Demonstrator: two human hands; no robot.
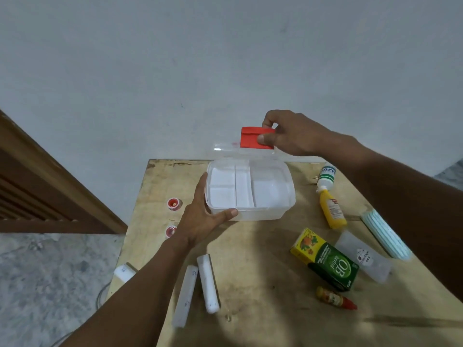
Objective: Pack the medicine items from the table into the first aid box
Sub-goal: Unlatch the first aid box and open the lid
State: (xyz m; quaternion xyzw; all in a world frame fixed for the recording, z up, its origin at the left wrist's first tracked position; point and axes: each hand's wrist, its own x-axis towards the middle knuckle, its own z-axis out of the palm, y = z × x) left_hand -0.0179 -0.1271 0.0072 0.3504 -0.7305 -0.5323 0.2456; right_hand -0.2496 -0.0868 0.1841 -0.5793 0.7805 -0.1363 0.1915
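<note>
Steadying the first aid box (263, 214) at its near left corner, the left hand (200, 219) lies flat and spread against the translucent plastic wall, closed on nothing; the right hand (288, 134) pinches the red latch (253, 140) on the clear lid (225, 149), which stands raised behind the box near the table's far edge; the box is rounded, smooth and white inside, split into compartments, all bare. Around it the scuffed, stained wooden table (263, 284) carries the medicine items: two white tubes (198, 286) lying side by side near the front, a third white piece (124, 271) at the left edge, two small red-rimmed pots (174, 204) left of the box; to the right, a white bottle (325, 180), a yellow bottle (333, 211), a glossy green and yellow carton (328, 261), a frosted case (363, 256), a pale blue ribbed stack (385, 234) and a small red-capped vial (335, 300); bare wood lies open between box and carton.
</note>
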